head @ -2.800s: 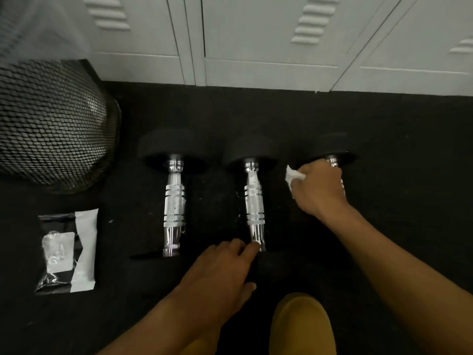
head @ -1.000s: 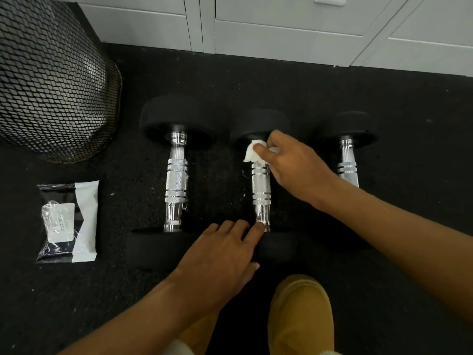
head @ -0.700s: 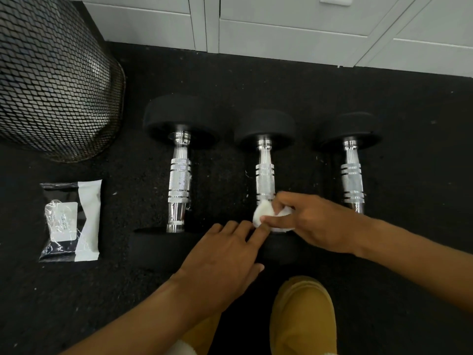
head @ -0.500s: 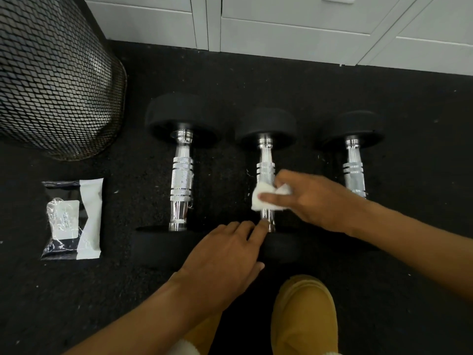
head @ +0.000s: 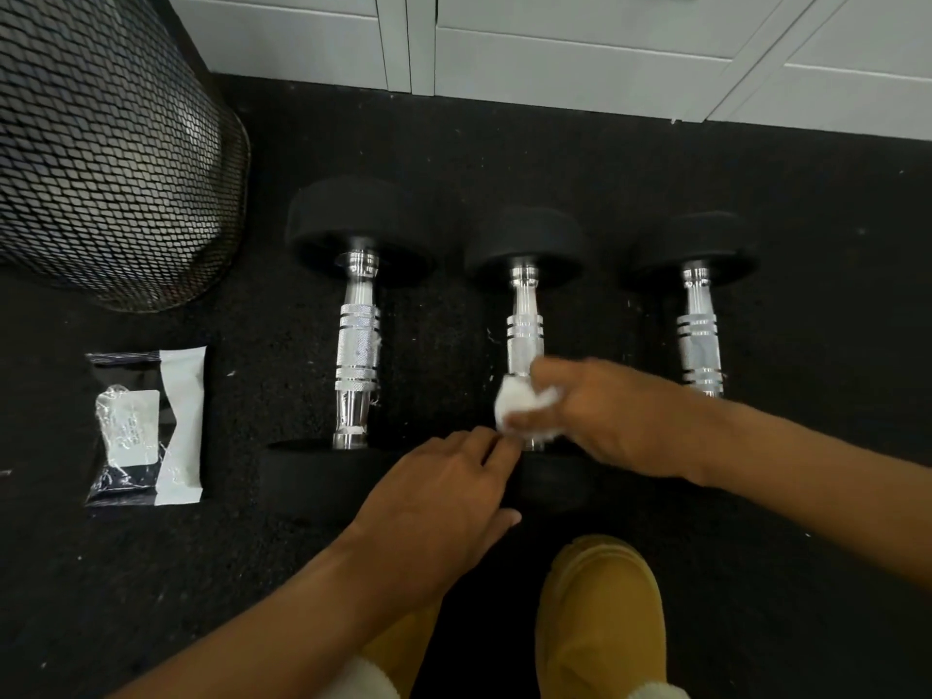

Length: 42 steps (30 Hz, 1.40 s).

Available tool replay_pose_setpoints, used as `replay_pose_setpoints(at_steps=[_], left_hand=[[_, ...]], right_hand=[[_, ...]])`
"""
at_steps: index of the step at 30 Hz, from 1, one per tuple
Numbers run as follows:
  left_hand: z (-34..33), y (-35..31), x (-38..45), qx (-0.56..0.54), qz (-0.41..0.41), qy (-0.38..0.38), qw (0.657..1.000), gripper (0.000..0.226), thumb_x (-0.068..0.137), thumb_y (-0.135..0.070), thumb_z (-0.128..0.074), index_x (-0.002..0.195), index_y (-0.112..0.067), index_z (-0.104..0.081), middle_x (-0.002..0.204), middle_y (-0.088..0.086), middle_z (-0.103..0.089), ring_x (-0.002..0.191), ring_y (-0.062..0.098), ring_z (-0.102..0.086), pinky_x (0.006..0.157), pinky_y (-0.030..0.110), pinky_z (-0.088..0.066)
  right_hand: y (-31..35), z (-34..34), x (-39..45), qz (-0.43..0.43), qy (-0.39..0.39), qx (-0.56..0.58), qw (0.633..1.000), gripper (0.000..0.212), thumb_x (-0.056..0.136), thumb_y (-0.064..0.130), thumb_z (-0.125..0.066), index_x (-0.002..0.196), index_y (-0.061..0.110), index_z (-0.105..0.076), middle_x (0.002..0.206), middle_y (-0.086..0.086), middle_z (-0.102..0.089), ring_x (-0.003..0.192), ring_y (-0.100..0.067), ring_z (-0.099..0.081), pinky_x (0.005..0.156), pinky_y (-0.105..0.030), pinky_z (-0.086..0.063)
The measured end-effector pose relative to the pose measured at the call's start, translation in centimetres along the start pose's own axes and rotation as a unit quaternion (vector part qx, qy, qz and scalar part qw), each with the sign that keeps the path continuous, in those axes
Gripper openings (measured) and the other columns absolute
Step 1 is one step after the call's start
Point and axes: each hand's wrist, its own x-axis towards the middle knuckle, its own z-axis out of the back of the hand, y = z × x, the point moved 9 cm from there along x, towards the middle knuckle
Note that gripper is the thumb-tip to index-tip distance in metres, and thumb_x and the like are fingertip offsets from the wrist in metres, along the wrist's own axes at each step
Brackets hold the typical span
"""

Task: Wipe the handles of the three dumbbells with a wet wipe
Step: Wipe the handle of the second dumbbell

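Three dumbbells lie side by side on the black floor (head: 504, 143), handles running away from the person: the left dumbbell (head: 357, 345), the middle dumbbell (head: 524, 315) and the right dumbbell (head: 698, 340). The right hand (head: 610, 416) pinches a crumpled wet wipe (head: 519, 403) against the near end of the middle handle, thumb and fingers curled round the wad; motion blur softens the fingers. The left hand (head: 444, 502) lies flat and open on the near weight of the middle dumbbell, fingertips touching the spot where the handle meets it, apparently steadying it. A wipe packet (head: 146, 428) sits on the floor well to the left, near a mesh bin (head: 101, 143), and a tan shoe (head: 600, 612) shows just below the hands. The main risk, I judge, is the round weights rolling sideways under the rubbing if the left hand eases off, knocking a neighbour. The wadded wipe may also cover only the top of the handle and miss the underside, and the ridged grip could snag it and shed lint; pale flecks already cling to the left handle.
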Motion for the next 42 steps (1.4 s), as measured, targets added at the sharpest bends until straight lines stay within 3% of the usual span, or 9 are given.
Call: replay_pose_setpoints(at_steps=[2, 9, 16, 20, 25, 28, 31, 37, 42], left_hand=[[0.0, 0.0, 0.0, -0.007, 0.005, 0.000, 1.000, 0.061, 0.067, -0.044, -0.076, 0.115, -0.012, -0.058, 0.090, 0.002, -0.065, 0.071, 0.018, -0.062, 0.057, 0.029, -0.053], [-0.2, -0.2, 0.1, 0.003, 0.003, 0.010, 1.000, 0.060, 0.077, -0.039, -0.069, 0.126, -0.008, -0.050, 0.104, 0.009, -0.063, 0.086, 0.024, -0.063, 0.070, 0.037, -0.054], [-0.3, 0.0, 0.0, 0.004, 0.002, 0.003, 1.000, 0.063, 0.068, -0.040, -0.077, 0.118, -0.008, -0.056, 0.095, 0.007, -0.066, 0.076, 0.022, -0.065, 0.061, 0.034, -0.055], [-0.2, 0.0, -0.1, 0.002, -0.004, -0.009, 1.000, 0.062, 0.070, -0.041, -0.075, 0.119, -0.009, -0.054, 0.096, 0.007, -0.065, 0.076, 0.022, -0.064, 0.062, 0.033, -0.055], [-0.1, -0.2, 0.0, -0.002, -0.012, -0.013, 1.000, 0.059, 0.074, -0.043, -0.070, 0.121, -0.011, -0.052, 0.097, 0.005, -0.064, 0.078, 0.021, -0.062, 0.063, 0.033, -0.055], [-0.1, -0.3, 0.0, 0.004, -0.014, -0.015, 1.000, 0.059, 0.074, -0.042, -0.070, 0.121, -0.011, -0.052, 0.097, 0.006, -0.064, 0.079, 0.022, -0.062, 0.063, 0.035, -0.055], [0.0, -0.1, 0.0, 0.007, -0.008, -0.019, 1.000, 0.062, 0.070, -0.042, -0.075, 0.118, -0.009, -0.054, 0.094, 0.006, -0.065, 0.076, 0.021, -0.064, 0.061, 0.033, -0.056], [0.0, -0.1, -0.1, 0.005, -0.014, -0.026, 1.000, 0.063, 0.070, -0.042, -0.075, 0.119, -0.009, -0.053, 0.095, 0.006, -0.066, 0.076, 0.021, -0.064, 0.062, 0.032, -0.056], [-0.2, -0.1, -0.1, -0.003, -0.014, -0.016, 1.000, 0.062, 0.072, -0.041, -0.073, 0.120, -0.009, -0.052, 0.096, 0.006, -0.065, 0.077, 0.021, -0.063, 0.063, 0.034, -0.056]], right_hand=[[0.0, -1.2, -1.0, -0.001, 0.071, 0.010, 0.997, 0.045, 0.094, 0.013, -0.045, 0.133, 0.034, -0.049, 0.107, -0.005, -0.048, 0.083, -0.019, -0.054, 0.072, -0.036, -0.051], [-3.1, 3.4, 1.7, -0.051, -0.114, -0.132, 0.983, 0.050, 0.062, 0.004, -0.079, 0.108, 0.023, -0.069, 0.079, -0.012, -0.057, 0.056, -0.028, -0.059, 0.049, -0.031, -0.041], [-4.3, 5.4, 3.7, -0.184, -0.119, -0.144, 0.965, 0.042, 0.087, 0.006, -0.052, 0.127, 0.019, -0.052, 0.106, -0.011, -0.053, 0.090, -0.030, -0.056, 0.072, -0.039, -0.043], [-2.3, 2.6, 1.6, -0.083, -0.084, -0.049, 0.992, 0.041, 0.084, 0.006, -0.057, 0.123, 0.021, -0.060, 0.103, -0.016, -0.056, 0.082, -0.037, -0.061, 0.065, -0.045, -0.054], [-0.5, -1.1, -1.0, -0.024, 0.084, 0.023, 0.996, 0.047, 0.095, 0.018, -0.041, 0.134, 0.044, -0.043, 0.103, 0.000, -0.049, 0.087, -0.013, -0.050, 0.078, -0.037, -0.049], [-1.3, 0.3, -0.4, -0.026, 0.035, -0.074, 0.996, 0.047, 0.091, 0.021, -0.050, 0.131, 0.047, -0.046, 0.102, -0.001, -0.053, 0.088, -0.017, -0.056, 0.076, -0.037, -0.046], [-2.5, 2.7, 0.9, -0.053, -0.084, -0.170, 0.981, 0.048, 0.072, 0.014, -0.073, 0.116, 0.032, -0.064, 0.082, -0.009, -0.060, 0.064, -0.027, -0.061, 0.057, -0.035, -0.046], [-5.3, 6.4, 2.9, -0.193, -0.139, -0.145, 0.961, 0.045, 0.093, 0.014, -0.047, 0.135, 0.030, -0.046, 0.098, -0.008, -0.057, 0.087, -0.030, -0.059, 0.070, -0.037, -0.041], [-3.0, 2.8, 1.7, -0.130, -0.071, -0.032, 0.988, 0.044, 0.094, 0.017, -0.047, 0.135, 0.032, -0.046, 0.116, -0.010, -0.051, 0.098, -0.032, -0.058, 0.079, -0.044, -0.051]])
